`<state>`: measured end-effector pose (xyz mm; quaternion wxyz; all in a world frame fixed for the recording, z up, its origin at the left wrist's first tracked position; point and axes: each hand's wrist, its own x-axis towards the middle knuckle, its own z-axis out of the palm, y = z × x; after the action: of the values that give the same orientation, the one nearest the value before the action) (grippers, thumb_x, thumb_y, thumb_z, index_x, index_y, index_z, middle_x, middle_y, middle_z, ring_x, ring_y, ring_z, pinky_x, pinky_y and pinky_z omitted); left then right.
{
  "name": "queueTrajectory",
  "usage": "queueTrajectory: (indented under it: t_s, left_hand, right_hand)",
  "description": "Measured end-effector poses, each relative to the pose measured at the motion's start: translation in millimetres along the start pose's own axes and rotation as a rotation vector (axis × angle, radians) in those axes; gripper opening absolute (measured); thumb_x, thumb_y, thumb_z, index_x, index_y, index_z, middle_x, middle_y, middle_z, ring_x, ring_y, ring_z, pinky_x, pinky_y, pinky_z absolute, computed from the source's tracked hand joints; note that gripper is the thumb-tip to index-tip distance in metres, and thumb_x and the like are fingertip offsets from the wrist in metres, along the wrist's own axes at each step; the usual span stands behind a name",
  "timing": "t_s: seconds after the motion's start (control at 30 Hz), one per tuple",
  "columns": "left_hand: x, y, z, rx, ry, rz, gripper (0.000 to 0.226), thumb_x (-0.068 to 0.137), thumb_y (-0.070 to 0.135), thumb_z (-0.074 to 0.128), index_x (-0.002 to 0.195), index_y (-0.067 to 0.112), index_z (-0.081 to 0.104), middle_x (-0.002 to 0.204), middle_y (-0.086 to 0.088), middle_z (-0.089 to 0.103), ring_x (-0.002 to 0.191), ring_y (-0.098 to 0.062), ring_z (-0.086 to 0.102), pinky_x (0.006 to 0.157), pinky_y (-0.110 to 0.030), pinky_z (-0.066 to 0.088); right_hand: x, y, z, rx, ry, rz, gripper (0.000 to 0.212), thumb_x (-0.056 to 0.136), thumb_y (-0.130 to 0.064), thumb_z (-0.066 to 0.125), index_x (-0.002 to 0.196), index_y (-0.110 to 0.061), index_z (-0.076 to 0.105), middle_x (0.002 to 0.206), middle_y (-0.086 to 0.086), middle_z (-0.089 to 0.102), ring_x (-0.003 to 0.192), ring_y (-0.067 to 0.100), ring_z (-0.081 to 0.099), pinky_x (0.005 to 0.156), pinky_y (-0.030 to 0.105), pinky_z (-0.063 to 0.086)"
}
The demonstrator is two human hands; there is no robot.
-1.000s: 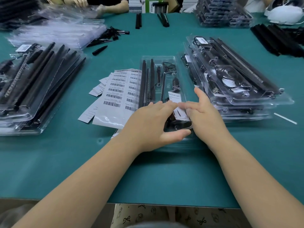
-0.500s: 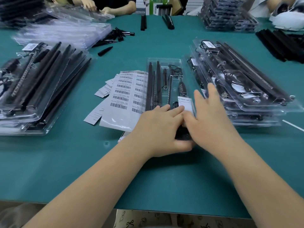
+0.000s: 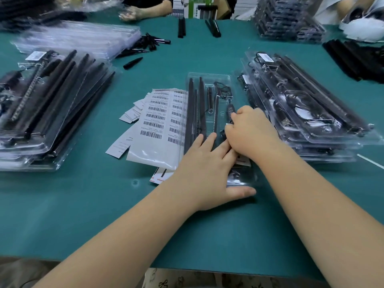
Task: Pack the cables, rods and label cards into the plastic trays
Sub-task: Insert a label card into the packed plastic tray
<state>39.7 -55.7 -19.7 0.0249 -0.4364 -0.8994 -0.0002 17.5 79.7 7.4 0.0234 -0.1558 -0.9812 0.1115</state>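
A clear plastic tray (image 3: 209, 77) is laid lengthwise on the green table (image 3: 104, 204), with long black rods (image 3: 191, 113) seated along its left side and a coiled black cable (image 3: 221, 90) in its far right compartment. The left hand (image 3: 204, 173) is pressed flat on the tray's near end, fingers straight and spread, thumb stretched along the near edge. The right hand (image 3: 251, 132) is curled over the tray's right side; a white label card (image 3: 243, 162) shows just under it, though whether anything is pinched cannot be told. Barcode label sheets (image 3: 160, 125) are spread just left of the tray. Stacks of packed trays (image 3: 307, 113) are seen at the right and more filled trays (image 3: 47, 104) at the left.
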Motion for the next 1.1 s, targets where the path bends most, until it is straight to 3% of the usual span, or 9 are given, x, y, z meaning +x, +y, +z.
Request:
queueTrajectory:
  t_s: [0.17, 0.3, 0.37, 0.43, 0.6, 0.73, 0.83, 0.97, 1.1]
  left_hand:
    - [-1, 0, 2, -0.032, 0.029, -0.004, 0.096, 0.079, 0.081, 0.024, 0.153, 0.022, 0.008, 0.161, 0.003, 0.007, 0.144, -0.030, 0.011, 0.116, -0.042, 0.002]
    - [-1, -1, 2, -0.061, 0.024, -0.013, 0.094, 0.080, 0.080, 0.026, 0.153, 0.024, 0.009, 0.161, 0.004, 0.007, 0.145, -0.028, 0.009, 0.116, -0.042, -0.001]
    - [0, -1, 2, -0.056, 0.022, -0.016, 0.094, 0.079, 0.080, 0.024, 0.153, 0.024, 0.008, 0.161, 0.004, 0.006, 0.145, -0.028, 0.009, 0.116, -0.042, 0.000]
    - [0, 0, 2, -0.065, 0.017, -0.017, 0.094, 0.080, 0.080, 0.026, 0.153, 0.024, 0.008, 0.161, 0.004, 0.007, 0.145, -0.029, 0.009, 0.117, -0.043, 0.000]
    - [0, 0, 1, -0.066, 0.012, -0.023, 0.094, 0.079, 0.080, 0.024, 0.153, 0.024, 0.007, 0.161, 0.004, 0.006, 0.145, -0.029, 0.008, 0.117, -0.044, -0.001]
    - [0, 1, 1, -0.072, 0.012, -0.026, 0.095, 0.079, 0.080, 0.025, 0.153, 0.023, 0.007, 0.161, 0.003, 0.007, 0.145, -0.029, 0.007, 0.117, -0.044, -0.001]
    - [0, 1, 2, -0.078, 0.017, -0.027, 0.095, 0.080, 0.080, 0.026, 0.153, 0.023, 0.008, 0.161, 0.003, 0.008, 0.146, -0.029, 0.007, 0.117, -0.044, -0.001]
    - [1, 0, 2, -0.076, 0.019, -0.025, 0.094, 0.080, 0.080, 0.027, 0.153, 0.023, 0.007, 0.161, 0.003, 0.007, 0.146, -0.029, 0.008, 0.117, -0.044, -0.001]
    - [0, -1, 2, -0.093, 0.018, -0.018, 0.094, 0.081, 0.080, 0.028, 0.153, 0.023, 0.006, 0.161, 0.003, 0.006, 0.146, -0.029, 0.007, 0.117, -0.044, -0.001]
  right_hand:
    - [32, -10, -19, -0.043, -0.016, 0.054, 0.029, 0.096, -0.014, 0.043, 0.070, -0.001, 0.042, 0.070, 0.008, 0.045, 0.073, 0.027, 0.048, 0.060, 0.028, 0.037]
    - [61, -12, -24, -0.079, -0.182, 0.071, 0.027, 0.096, -0.025, 0.054, 0.103, 0.001, 0.057, 0.095, 0.013, 0.055, 0.082, 0.027, 0.051, 0.068, 0.031, 0.041]
    - [70, -14, -22, -0.101, -0.235, 0.086, 0.029, 0.093, -0.027, 0.059, 0.098, 0.001, 0.058, 0.105, 0.014, 0.061, 0.074, 0.026, 0.053, 0.063, 0.031, 0.042]
    - [75, -19, -22, -0.147, -0.198, 0.089, 0.027, 0.090, -0.027, 0.064, 0.089, -0.001, 0.056, 0.101, 0.014, 0.059, 0.066, 0.026, 0.049, 0.058, 0.032, 0.040]
    - [78, -18, -27, -0.220, -0.073, 0.159, 0.067, 0.070, -0.044, 0.082, 0.117, -0.005, 0.055, 0.110, 0.015, 0.060, 0.093, 0.034, 0.058, 0.055, 0.037, 0.040]
    - [79, -23, -23, -0.297, 0.013, 0.117, 0.048, 0.073, -0.031, 0.082, 0.109, -0.009, 0.060, 0.098, 0.011, 0.062, 0.077, 0.026, 0.045, 0.041, 0.029, 0.025]
    - [77, -24, -23, -0.401, 0.020, 0.072, 0.041, 0.078, -0.035, 0.078, 0.107, -0.011, 0.061, 0.095, 0.010, 0.060, 0.076, 0.026, 0.046, 0.042, 0.028, 0.025]
    - [76, -18, -26, -0.322, -0.094, 0.140, 0.063, 0.077, -0.049, 0.074, 0.118, -0.005, 0.054, 0.117, 0.016, 0.059, 0.099, 0.036, 0.058, 0.061, 0.039, 0.041]
    - [72, -14, -30, -0.314, -0.150, 0.123, 0.060, 0.082, -0.054, 0.066, 0.102, 0.001, 0.055, 0.073, 0.011, 0.046, 0.080, 0.031, 0.054, 0.067, 0.038, 0.044]
